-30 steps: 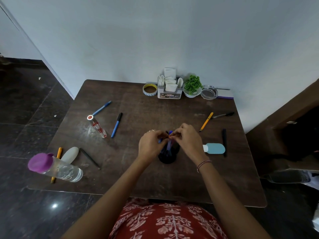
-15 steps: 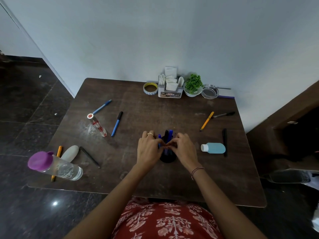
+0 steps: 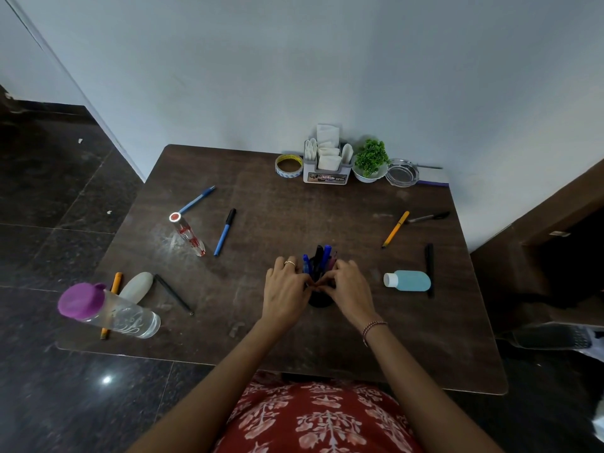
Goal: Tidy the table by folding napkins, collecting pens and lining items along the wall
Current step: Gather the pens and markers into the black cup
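Clock set with 12 at the wall (image 3: 327,76). The pen cup (image 3: 322,301) is sited near the centre of the table (image 3: 261,338), slightly toward 6, with several pens (image 3: 323,256) stood upright in it. The left hand (image 3: 286,289) and right hand (image 3: 351,289) are brought together, curled round the cup's rim from 9 and 3, with fingertips met on the 6 side. Whether a pen is also pinched can't be told.

Step judged: pens being settled in the cup, collection roughly half done. Loose from the cup:
- 10: blue pen (image 3: 196,200), blue marker (image 3: 225,232)
- 2: orange pen (image 3: 395,229), grey pen (image 3: 428,217)
- 3: black pen (image 3: 429,269)
- 8: dark pencil (image 3: 173,294), orange pencil (image 3: 112,289)

To be done well:
- The cup should be steadied with one hand only, the other freed for pick-ups.
- Nearest items are best taken first and dropped in vertically so the cup isn't tipped.
- The clear bottle (image 3: 188,235) at 10 and the blue bottle (image 3: 408,280) lying at 3 shouldn't be knocked on reaches.
- The cup is best parked last at 12, beside the tape roll (image 3: 289,165) and napkin holder (image 3: 327,165).
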Action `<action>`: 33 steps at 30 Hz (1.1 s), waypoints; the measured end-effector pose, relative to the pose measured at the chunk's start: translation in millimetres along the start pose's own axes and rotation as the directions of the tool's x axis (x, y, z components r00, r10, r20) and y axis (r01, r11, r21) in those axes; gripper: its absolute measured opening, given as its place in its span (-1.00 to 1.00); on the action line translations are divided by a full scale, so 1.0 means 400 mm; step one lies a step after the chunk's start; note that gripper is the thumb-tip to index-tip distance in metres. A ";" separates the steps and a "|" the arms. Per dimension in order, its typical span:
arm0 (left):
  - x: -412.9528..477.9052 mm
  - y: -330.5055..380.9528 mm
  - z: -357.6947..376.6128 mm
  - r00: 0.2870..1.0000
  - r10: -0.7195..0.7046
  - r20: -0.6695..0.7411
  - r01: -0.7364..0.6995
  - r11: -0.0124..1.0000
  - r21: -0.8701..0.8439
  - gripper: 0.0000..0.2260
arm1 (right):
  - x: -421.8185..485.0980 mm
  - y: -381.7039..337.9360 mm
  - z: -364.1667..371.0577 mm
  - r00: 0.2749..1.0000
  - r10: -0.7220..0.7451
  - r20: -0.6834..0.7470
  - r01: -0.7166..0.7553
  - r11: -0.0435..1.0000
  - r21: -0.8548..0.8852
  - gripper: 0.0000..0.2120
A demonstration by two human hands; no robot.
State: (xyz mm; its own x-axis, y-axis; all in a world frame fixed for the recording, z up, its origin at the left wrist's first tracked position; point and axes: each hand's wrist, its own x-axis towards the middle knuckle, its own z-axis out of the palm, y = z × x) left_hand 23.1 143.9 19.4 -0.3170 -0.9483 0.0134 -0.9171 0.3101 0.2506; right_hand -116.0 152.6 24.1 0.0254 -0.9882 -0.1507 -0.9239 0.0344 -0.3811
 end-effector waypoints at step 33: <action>0.147 -0.296 -0.069 0.829 -0.558 -0.035 0.463 0.720 -0.517 -0.79 | 0.212 -0.323 0.078 0.984 0.053 0.170 -0.146 0.783 0.605 -0.67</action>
State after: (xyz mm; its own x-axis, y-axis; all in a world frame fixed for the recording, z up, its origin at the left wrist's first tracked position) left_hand 119.6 49.4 17.4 0.2574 -0.9617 -0.0943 -0.6825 -0.2501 0.6868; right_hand 17.3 69.0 31.9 0.0409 -0.9454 -0.3233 -0.4958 0.2618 -0.8281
